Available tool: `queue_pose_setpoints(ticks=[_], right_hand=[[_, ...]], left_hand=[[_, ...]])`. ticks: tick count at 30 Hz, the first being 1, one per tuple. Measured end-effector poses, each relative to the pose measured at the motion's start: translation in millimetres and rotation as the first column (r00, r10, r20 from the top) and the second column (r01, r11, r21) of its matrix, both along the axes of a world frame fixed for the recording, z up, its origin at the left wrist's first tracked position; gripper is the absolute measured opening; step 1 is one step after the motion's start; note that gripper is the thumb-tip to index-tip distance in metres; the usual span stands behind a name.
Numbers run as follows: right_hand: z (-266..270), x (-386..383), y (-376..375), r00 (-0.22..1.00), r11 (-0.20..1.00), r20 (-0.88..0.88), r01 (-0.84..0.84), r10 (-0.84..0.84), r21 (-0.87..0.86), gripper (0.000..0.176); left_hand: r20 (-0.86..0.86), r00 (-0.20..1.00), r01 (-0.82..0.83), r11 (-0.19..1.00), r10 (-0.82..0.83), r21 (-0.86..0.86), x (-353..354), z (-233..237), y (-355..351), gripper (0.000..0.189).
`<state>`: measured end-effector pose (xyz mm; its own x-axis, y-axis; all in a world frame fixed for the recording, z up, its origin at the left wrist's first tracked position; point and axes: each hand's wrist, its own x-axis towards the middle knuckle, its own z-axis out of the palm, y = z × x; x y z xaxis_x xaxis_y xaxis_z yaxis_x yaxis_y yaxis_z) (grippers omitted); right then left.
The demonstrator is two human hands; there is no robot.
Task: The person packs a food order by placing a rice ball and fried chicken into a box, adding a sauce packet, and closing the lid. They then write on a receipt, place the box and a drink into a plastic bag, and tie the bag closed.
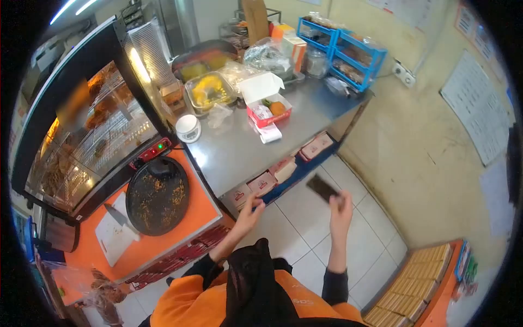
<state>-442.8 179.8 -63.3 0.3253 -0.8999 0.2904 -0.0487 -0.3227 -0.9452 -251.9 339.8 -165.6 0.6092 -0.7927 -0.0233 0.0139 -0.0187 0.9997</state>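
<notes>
Grip on show: the right hand (341,211) is closed on a dark flat rectangular object (322,188), pinched at the fingertips. The object sticks up and to the left of that hand, over the pale tiled floor (305,218). What it is, I cannot tell. Alongside, the left hand (248,211) is empty, fingers loosely spread, close to the front edge of the steel counter (234,152). Its tips are just beside red-and-white cardboard boxes (261,182) on the shelf beneath. Farther beyond the left hand, on the counter, sits an open red-and-white box (267,106) with food inside. Off to that hand's left, a round black tray (157,197) flecked with crumbs lies on an orange surface (196,213), and a glass display cabinet (92,136) of fried food stands behind it.
</notes>
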Motion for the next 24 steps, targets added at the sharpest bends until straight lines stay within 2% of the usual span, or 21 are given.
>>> queue_pose_setpoints(ticks=[1, 3, 5, 6, 8, 9, 10, 11, 12, 14, 17, 20, 22, 23, 24], right_hand=[[6, 34, -34, 0.997, 0.998, 0.071, -0.009, 0.013, -0.069, 0.02], [10, 103, -102, 0.983, 0.987, 0.154, -0.076, 0.098, -0.143, 0.022], [10, 167, -159, 0.998, 0.973, -0.022, -0.063, 0.06, -0.221, 0.024], [3, 198, -186, 0.995, 0.973, -0.045, -0.096, 0.088, -0.211, 0.024], [-21, 264, -245, 0.981, 0.968, -0.104, -0.181, 0.165, -0.174, 0.024], [-35, 286, -260, 0.981, 0.959, -0.13, -0.171, 0.145, -0.225, 0.024], [-47, 305, -271, 0.963, 0.956, -0.131, -0.255, 0.237, -0.145, 0.027], [-59, 323, -281, 0.936, 0.939, -0.127, -0.337, 0.327, -0.066, 0.029], [-70, 339, -288, 0.916, 0.923, -0.242, -0.359, 0.321, -0.137, 0.031], [-91, 362, -297, 0.839, 0.87, -0.473, -0.423, 0.27, -0.254, 0.036], [-105, 380, -312, 0.803, 0.855, -0.572, -0.407, 0.167, -0.321, 0.039], [-89, 391, -329, 0.639, 0.834, -0.704, -0.539, 0.31, -0.123, 0.035], [-101, 402, -348, 0.454, 0.77, -0.788, -0.636, 0.416, 0.04, 0.035], [-107, 403, -356, 0.354, 0.732, -0.812, -0.67, 0.464, 0.126, 0.035], [-113, 400, -357, 0.373, 0.739, -0.785, -0.656, 0.494, 0.154, 0.035]], left_hand=[[-0.085, 0.995, -0.058, 0.998, 0.055, -0.036, 21, -3, -22, 0.053], [-0.266, 0.947, -0.178, 0.983, 0.181, 0.035, 56, 24, -73, 0.052], [-0.082, 0.935, -0.341, 0.938, 0.346, 0.07, 93, 22, -128, 0.054], [0.014, 0.906, -0.422, 0.903, 0.422, 0.079, 109, 13, -153, 0.055], [0.129, 0.824, -0.566, 0.808, 0.552, 0.163, 149, -38, -208, 0.058], [0.197, 0.78, -0.624, 0.759, 0.593, 0.185, 163, -50, -228, 0.059], [0.146, 0.782, -0.623, 0.76, 0.606, 0.183, 163, -45, -235, 0.062], [0.271, 0.743, -0.668, 0.702, 0.612, 0.245, 161, -40, -240, 0.065], [0.312, 0.724, -0.689, 0.67, 0.615, 0.276, 160, -38, -243, 0.066], [0.348, 0.715, -0.699, 0.631, 0.607, 0.336, 167, -31, -250, 0.069], [0.338, 0.746, -0.666, 0.627, 0.574, 0.405, 176, -23, -251, 0.07], [0.339, 0.794, -0.607, 0.662, 0.504, 0.44, 183, -28, -251, 0.073], [0.34, 0.828, -0.56, 0.693, 0.447, 0.454, 188, -31, -251, 0.075], [0.283, 0.853, -0.522, 0.719, 0.438, 0.459, 190, -33, -248, 0.075], [0.227, 0.875, -0.483, 0.745, 0.427, 0.459, 192, -36, -245, 0.076]])
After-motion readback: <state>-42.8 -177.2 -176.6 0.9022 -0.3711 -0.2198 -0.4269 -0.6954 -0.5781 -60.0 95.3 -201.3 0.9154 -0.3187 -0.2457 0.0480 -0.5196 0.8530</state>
